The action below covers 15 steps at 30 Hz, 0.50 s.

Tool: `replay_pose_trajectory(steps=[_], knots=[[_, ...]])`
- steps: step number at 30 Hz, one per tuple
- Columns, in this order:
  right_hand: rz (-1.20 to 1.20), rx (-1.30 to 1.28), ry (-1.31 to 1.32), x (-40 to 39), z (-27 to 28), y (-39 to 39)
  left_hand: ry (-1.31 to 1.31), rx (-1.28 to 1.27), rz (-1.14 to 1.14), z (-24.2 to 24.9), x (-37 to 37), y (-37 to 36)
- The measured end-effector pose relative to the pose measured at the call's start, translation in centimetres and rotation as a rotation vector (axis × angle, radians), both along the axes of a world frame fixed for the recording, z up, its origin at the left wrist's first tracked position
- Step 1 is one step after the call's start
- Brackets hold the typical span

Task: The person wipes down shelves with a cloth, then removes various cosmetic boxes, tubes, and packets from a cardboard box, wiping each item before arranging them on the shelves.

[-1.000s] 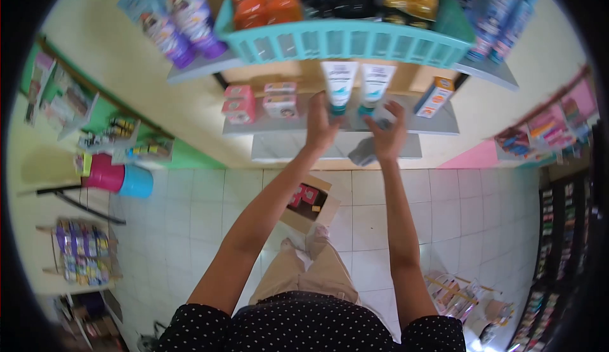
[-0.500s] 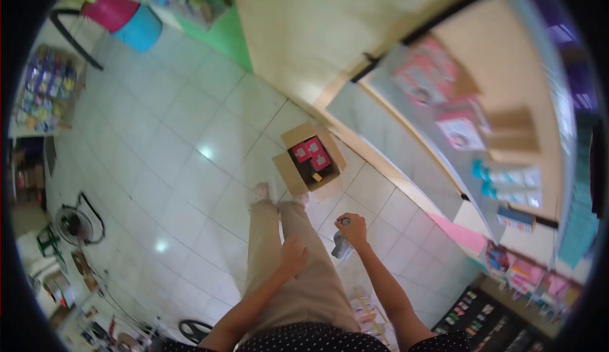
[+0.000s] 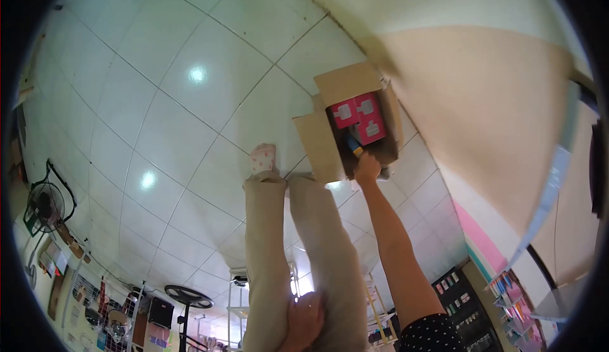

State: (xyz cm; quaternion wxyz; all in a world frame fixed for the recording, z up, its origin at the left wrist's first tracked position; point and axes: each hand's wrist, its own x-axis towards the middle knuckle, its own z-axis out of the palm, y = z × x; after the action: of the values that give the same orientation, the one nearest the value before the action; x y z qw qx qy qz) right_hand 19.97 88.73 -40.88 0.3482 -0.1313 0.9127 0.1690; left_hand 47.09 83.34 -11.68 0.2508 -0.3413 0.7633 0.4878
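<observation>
An open cardboard box (image 3: 317, 149) sits on the floor with its flaps spread. Pink boxes (image 3: 371, 130) with pale printed shapes fill its far part. My right hand (image 3: 368, 166) reaches over the near edge of the box, fingers curled. Just past the fingers lies a small blue-and-yellow item (image 3: 353, 145), inside the box beside the pink ones. A greyish bit shows at the side of the right hand; I cannot tell what the hand holds. My left hand (image 3: 306, 320) rests low between my thighs, its fingers partly lost in glare and shadow.
The box stands on white floor tiles (image 3: 190, 117), close to a cream wall panel (image 3: 482, 98) on the right. A fan (image 3: 45, 206) is at the far left. Behind me are a round black base (image 3: 188, 296) and a dark display rack (image 3: 466, 307).
I have bent toward the box, which looks nearer. My right hand has gone from beside my leg, holding a greyish thing, to the box. My left hand has dropped lower along my thighs.
</observation>
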Motion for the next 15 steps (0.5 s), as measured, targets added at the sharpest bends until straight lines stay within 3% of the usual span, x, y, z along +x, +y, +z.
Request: replay_pose_trajectory(steps=[4, 7, 8, 10, 12, 13, 15], knots=[[-0.035, -0.032, 0.073, 0.1, -4.1, 0.1, -0.096, 0.006, -0.045, -0.2, -1.3, -1.5], [-0.119, -0.106, 0.046, -0.4, -3.5, 0.7, -0.069, -0.010, -0.088, 0.1, 0.1, -1.7], [-0.126, -0.105, 0.049, -0.2, -2.3, 1.0, -0.077, 0.024, -0.070, 0.2, 0.4, -1.9], [-0.165, -0.337, 0.023, -0.8, 1.5, 1.9, -0.046, 0.050, -0.049, 0.3, 0.5, -2.1], [-0.274, -0.450, -0.074, -1.6, 6.1, 3.1, 0.017, 0.029, 0.097, 0.7, 0.9, -2.6], [-0.325, -0.494, -0.132, -2.0, 9.8, 2.8, 0.026, 0.162, 0.176, 1.0, 0.9, -3.3], [-0.399, -0.508, -0.153, -2.5, 18.4, 1.8, 0.109, 0.069, 0.138, 2.1, -0.3, -4.7]])
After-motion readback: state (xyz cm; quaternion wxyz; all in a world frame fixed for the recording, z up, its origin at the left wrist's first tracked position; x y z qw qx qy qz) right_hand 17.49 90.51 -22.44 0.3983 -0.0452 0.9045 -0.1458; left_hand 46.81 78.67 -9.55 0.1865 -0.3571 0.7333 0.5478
